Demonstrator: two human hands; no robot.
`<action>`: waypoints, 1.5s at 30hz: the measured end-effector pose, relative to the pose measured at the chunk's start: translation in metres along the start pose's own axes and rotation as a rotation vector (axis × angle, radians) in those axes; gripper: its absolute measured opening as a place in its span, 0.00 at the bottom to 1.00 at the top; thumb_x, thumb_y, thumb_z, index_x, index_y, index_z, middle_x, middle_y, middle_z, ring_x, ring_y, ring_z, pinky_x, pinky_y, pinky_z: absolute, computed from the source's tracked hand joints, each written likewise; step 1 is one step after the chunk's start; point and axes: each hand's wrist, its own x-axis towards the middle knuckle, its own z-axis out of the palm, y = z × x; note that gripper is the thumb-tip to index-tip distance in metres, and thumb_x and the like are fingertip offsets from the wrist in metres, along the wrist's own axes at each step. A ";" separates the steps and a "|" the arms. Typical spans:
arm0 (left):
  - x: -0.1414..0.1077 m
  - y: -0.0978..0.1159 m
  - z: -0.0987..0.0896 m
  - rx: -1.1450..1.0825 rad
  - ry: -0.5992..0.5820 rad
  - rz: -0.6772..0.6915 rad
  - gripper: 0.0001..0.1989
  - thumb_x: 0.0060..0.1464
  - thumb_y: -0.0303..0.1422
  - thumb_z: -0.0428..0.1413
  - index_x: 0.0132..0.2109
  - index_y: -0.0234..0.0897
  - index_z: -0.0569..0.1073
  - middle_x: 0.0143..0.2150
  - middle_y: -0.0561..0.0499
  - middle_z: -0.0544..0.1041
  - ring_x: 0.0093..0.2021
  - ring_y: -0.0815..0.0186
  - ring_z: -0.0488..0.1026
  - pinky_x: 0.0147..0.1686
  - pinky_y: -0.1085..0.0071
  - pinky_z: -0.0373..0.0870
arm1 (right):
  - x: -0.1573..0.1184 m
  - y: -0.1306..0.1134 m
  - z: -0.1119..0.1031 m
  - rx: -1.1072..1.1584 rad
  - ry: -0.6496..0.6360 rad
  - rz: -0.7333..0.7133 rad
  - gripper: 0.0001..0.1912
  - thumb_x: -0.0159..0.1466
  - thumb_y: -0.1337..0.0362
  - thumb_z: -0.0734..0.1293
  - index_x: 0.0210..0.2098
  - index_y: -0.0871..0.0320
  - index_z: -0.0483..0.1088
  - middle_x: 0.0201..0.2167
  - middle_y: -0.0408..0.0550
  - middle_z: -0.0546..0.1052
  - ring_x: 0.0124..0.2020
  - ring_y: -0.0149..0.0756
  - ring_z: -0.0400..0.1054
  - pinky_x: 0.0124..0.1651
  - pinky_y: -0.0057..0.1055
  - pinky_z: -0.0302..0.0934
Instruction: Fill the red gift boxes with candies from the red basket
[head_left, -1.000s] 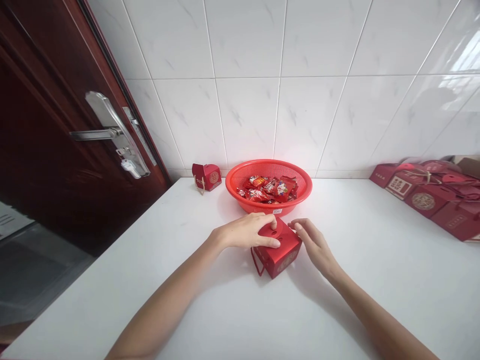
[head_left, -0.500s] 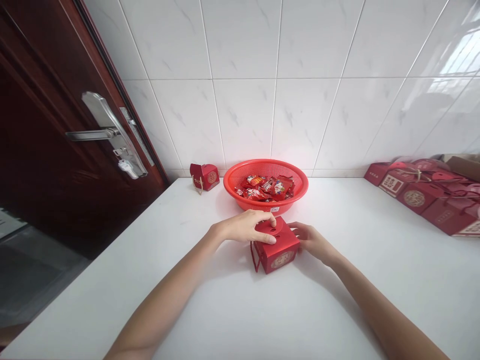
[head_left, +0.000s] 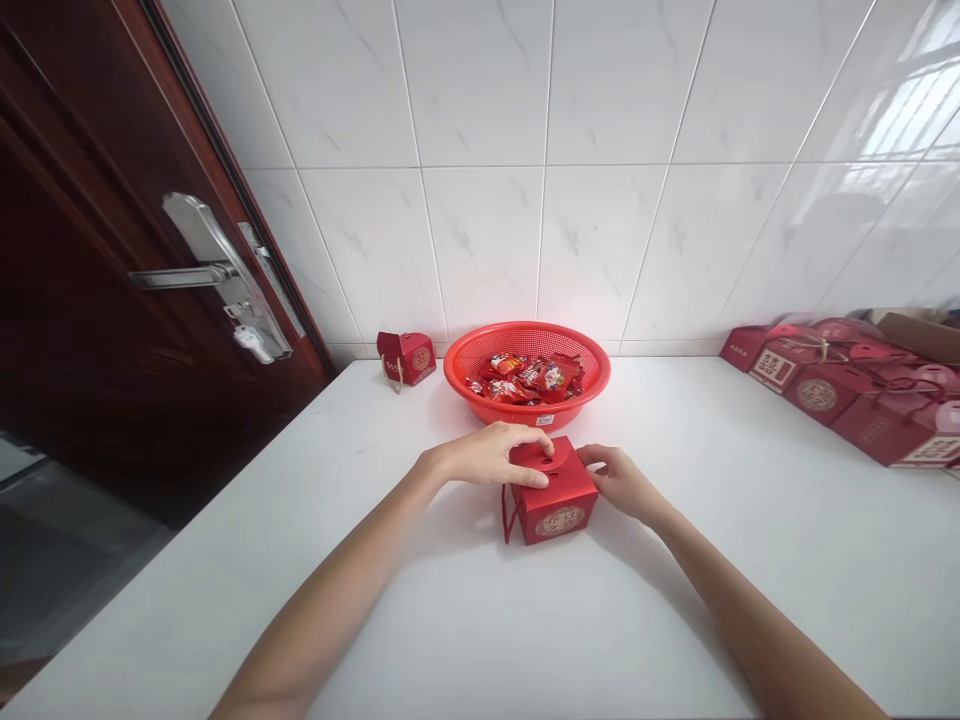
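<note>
A red gift box [head_left: 559, 506] with a gold round emblem on its front stands on the white table, its lid flaps folded over the top. My left hand [head_left: 491, 455] lies on the lid, thumb and fingers pressing it around the slot. Against the box's right side, my right hand [head_left: 621, 482] is curled with its fingertips partly hidden behind the box. A dark red cord handle [head_left: 511, 515] hangs down the left side. Just behind stands a red plastic basket [head_left: 459, 378] holding several red candy packets [head_left: 559, 376].
A smaller red box [head_left: 409, 358] with a beige cord sits by the wall at the back left. Several red gift boxes [head_left: 855, 400] are grouped at the right. A white tiled wall [head_left: 480, 240] bounds the table's back; a dark wooden door [head_left: 82, 220] is at left.
The box has turned slightly, so its front faces me more. The fingers of my right hand have curled in closer to its side. My left hand stays on the lid. The view has shifted a little.
</note>
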 end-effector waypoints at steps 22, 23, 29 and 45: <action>-0.010 -0.007 -0.011 0.136 -0.041 -0.188 0.34 0.59 0.46 0.56 0.67 0.37 0.63 0.51 0.43 0.80 0.50 0.55 0.76 0.45 0.66 0.70 | -0.022 -0.037 -0.003 0.035 -0.012 -0.069 0.22 0.60 0.43 0.71 0.32 0.58 0.74 0.37 0.51 0.83 0.19 0.25 0.54 0.19 0.26 0.43; -0.010 -0.007 -0.010 0.135 -0.064 -0.174 0.39 0.55 0.44 0.60 0.69 0.37 0.60 0.49 0.44 0.80 0.49 0.55 0.77 0.43 0.67 0.70 | -0.021 -0.037 -0.004 0.031 -0.013 -0.072 0.22 0.60 0.43 0.71 0.32 0.58 0.74 0.37 0.51 0.83 0.19 0.25 0.54 0.19 0.26 0.43; 0.005 -0.002 0.008 0.197 0.082 -0.116 0.38 0.49 0.27 0.57 0.69 0.39 0.62 0.41 0.48 0.81 0.44 0.56 0.78 0.38 0.69 0.70 | -0.022 -0.038 -0.007 0.042 0.005 -0.071 0.21 0.59 0.44 0.71 0.31 0.57 0.74 0.34 0.49 0.83 0.17 0.23 0.49 0.18 0.27 0.42; -0.029 0.033 -0.020 -0.851 0.130 0.190 0.19 0.59 0.35 0.62 0.56 0.36 0.71 0.49 0.41 0.81 0.52 0.54 0.78 0.55 0.52 0.72 | -0.022 -0.075 -0.021 0.198 0.043 -0.137 0.19 0.59 0.47 0.73 0.27 0.56 0.69 0.33 0.50 0.80 0.25 0.32 0.65 0.31 0.33 0.63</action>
